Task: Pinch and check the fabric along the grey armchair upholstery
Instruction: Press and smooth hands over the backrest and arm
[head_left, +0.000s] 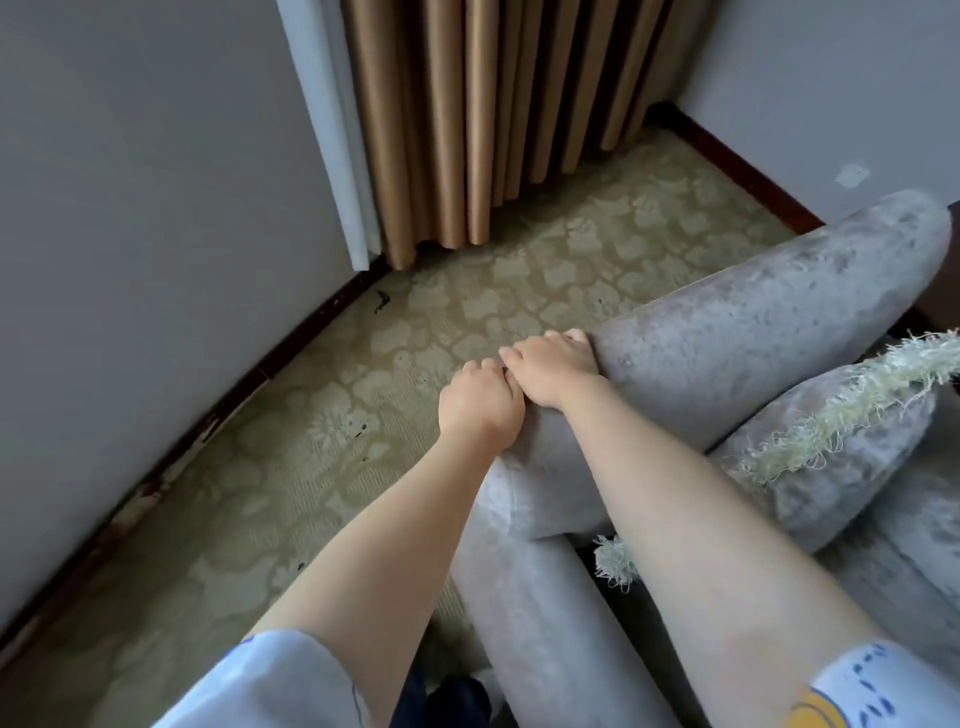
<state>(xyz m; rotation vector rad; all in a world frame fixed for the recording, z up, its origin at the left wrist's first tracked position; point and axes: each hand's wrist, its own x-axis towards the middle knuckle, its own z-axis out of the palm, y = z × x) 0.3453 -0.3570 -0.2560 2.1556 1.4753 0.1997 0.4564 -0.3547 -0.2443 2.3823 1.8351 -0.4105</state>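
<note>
The grey armchair (753, 322) fills the right half of the view, its padded armrest running from lower centre to upper right in worn velvety fabric. My left hand (480, 402) curls over the armrest's outer left edge, fingers closed on the fabric. Right beside it and a little farther along, my right hand (553, 366) grips the same edge, fingers bent over the outer side. The two hands touch. The fingertips are hidden behind the armrest's edge.
A grey cushion (831, 452) with a pale fringe lies on the seat at right. Patterned beige carpet (363, 415) covers the floor on the left. Tan curtains (493, 119) hang at the back, with grey walls and a dark skirting board on both sides.
</note>
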